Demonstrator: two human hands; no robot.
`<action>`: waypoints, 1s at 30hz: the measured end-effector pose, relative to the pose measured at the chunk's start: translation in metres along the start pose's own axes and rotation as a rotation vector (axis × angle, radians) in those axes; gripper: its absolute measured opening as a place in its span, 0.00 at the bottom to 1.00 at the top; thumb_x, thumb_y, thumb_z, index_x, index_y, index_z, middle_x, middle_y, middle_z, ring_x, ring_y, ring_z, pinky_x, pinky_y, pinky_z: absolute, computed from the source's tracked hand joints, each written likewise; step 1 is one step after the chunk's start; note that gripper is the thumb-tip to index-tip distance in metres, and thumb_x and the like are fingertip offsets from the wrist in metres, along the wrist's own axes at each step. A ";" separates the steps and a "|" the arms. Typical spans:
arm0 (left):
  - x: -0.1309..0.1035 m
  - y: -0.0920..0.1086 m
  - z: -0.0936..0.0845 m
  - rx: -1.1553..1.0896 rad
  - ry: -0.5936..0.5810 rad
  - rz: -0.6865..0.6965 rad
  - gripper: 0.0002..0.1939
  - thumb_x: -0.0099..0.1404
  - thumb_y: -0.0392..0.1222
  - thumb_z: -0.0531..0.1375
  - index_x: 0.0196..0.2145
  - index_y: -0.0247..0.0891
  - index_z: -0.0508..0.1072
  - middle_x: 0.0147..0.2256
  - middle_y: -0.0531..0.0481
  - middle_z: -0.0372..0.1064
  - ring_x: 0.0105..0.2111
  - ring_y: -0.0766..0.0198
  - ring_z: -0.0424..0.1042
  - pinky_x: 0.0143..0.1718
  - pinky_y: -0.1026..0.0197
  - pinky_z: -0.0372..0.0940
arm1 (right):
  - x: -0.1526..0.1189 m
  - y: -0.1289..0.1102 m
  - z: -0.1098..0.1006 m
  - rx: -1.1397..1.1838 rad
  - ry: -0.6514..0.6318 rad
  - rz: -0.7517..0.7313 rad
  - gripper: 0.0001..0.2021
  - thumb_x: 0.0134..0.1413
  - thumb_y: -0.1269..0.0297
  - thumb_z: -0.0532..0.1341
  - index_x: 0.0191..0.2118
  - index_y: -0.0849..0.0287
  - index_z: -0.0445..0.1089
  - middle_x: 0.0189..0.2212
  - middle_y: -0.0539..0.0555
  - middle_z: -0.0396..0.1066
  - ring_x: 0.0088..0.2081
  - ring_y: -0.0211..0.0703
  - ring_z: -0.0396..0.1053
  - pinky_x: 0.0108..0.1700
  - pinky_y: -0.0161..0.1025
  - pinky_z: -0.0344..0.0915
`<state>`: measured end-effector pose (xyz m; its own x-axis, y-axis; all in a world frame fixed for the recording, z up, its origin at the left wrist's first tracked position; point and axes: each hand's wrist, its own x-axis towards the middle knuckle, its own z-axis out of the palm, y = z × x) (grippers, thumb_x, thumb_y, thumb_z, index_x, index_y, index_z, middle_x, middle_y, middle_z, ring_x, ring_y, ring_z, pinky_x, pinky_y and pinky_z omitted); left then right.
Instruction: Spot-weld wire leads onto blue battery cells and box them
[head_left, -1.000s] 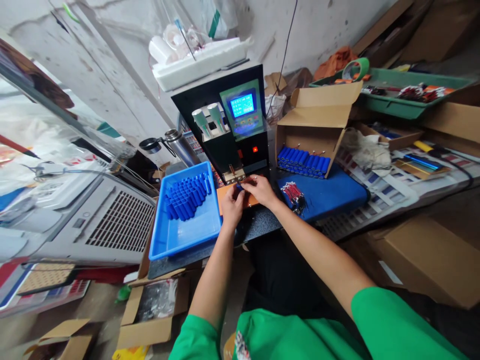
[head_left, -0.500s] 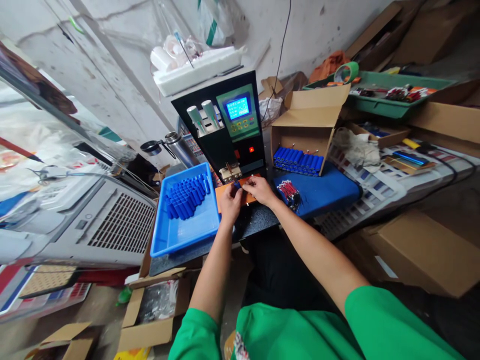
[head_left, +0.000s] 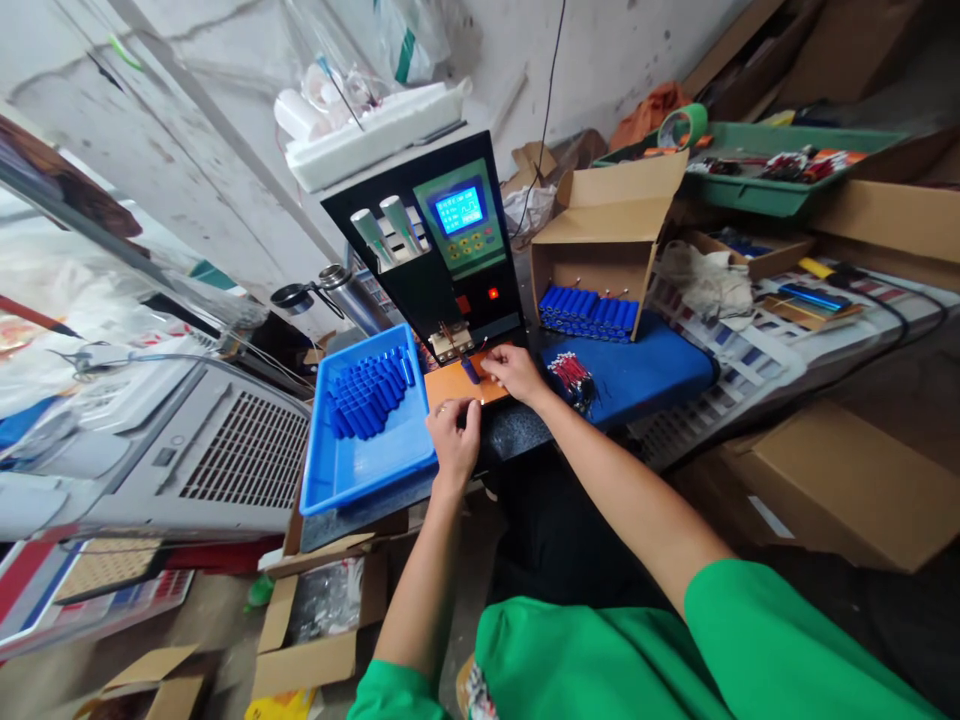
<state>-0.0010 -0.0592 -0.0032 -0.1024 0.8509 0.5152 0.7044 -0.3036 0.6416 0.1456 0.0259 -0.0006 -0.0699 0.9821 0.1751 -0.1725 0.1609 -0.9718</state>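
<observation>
A single blue cylinder [head_left: 470, 369] lies on the orange plate [head_left: 446, 388], close below the metal tips [head_left: 448, 342] of the black machine [head_left: 427, 285]. My right hand [head_left: 514, 372] is just right of the cylinder, its thumb and fingertips pinched together; what they hold is too small to make out. My left hand [head_left: 456, 432] is at the front edge of the plate, off the cylinder, with fingers curled and a gap between thumb and forefinger, and nothing visible in it.
A blue tray [head_left: 364, 485] of blue cylinders stands at the left. An open cardboard box [head_left: 600, 215] with wired cylinders is at the right, behind red and white wires [head_left: 571, 375] on a blue surface [head_left: 660, 375]. A steel flask [head_left: 352, 300] stands behind the tray.
My left hand has let go of the blue cylinder and drawn back toward me. The cylinder now shows on the plate beside my right hand. The view has shifted slightly.
</observation>
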 end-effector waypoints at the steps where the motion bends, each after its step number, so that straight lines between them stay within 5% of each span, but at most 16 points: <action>1: -0.002 0.002 0.000 0.011 -0.012 0.002 0.12 0.67 0.49 0.60 0.31 0.40 0.78 0.30 0.49 0.76 0.35 0.60 0.74 0.46 0.55 0.65 | 0.000 0.000 0.000 -0.002 0.008 0.003 0.12 0.46 0.55 0.63 0.23 0.58 0.65 0.17 0.46 0.63 0.21 0.35 0.60 0.25 0.34 0.56; 12: 0.007 0.004 0.012 -0.034 -0.049 -0.152 0.06 0.61 0.43 0.61 0.28 0.40 0.74 0.28 0.50 0.74 0.32 0.60 0.72 0.37 0.58 0.64 | 0.000 0.000 -0.001 0.024 0.037 0.027 0.13 0.47 0.54 0.64 0.24 0.57 0.64 0.17 0.46 0.62 0.21 0.35 0.59 0.24 0.33 0.55; 22: 0.026 -0.003 0.007 -0.253 -0.181 -0.204 0.09 0.65 0.46 0.58 0.30 0.39 0.69 0.28 0.52 0.70 0.30 0.64 0.69 0.35 0.62 0.64 | 0.001 -0.010 -0.014 0.011 -0.301 0.084 0.14 0.42 0.55 0.67 0.29 0.62 0.72 0.19 0.47 0.66 0.20 0.33 0.58 0.23 0.32 0.53; 30: 0.033 -0.004 0.015 -0.274 -0.235 -0.222 0.09 0.62 0.45 0.59 0.28 0.38 0.69 0.25 0.54 0.67 0.26 0.66 0.65 0.32 0.63 0.62 | 0.004 -0.008 -0.014 -0.050 -0.329 0.018 0.13 0.42 0.57 0.68 0.27 0.63 0.75 0.23 0.51 0.72 0.26 0.36 0.65 0.30 0.34 0.60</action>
<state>0.0035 -0.0236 0.0029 -0.0454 0.9733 0.2248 0.4673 -0.1782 0.8660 0.1605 0.0295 0.0058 -0.3880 0.9016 0.1912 -0.1203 0.1561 -0.9804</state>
